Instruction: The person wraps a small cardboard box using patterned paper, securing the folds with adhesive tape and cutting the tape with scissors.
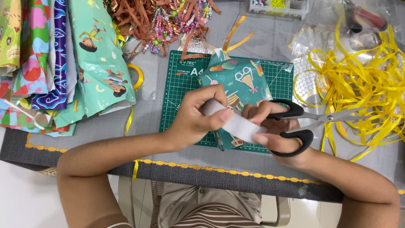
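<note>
— Gripping first: what do our hands hold?

— Our left hand (198,114) pinches one end of a white strip of tape (236,122), thumb on top. Our right hand (274,131) pinches the other end, and its grip is also threaded through the black handles of a pair of scissors (308,122), blades narrowly parted and pointing right.

— And beneath?

— Just under the strip lies a parcel wrapped in teal party-print paper (236,80), on a green cutting mat (181,93) on the grey bench (261,162).

— Further out?

— Right, a loose tangle of yellow ribbon (363,84). Left, a stack of patterned wrapping sheets (55,59). At the far edge, brown paper shreds mixed with colourful beads (168,19).
</note>
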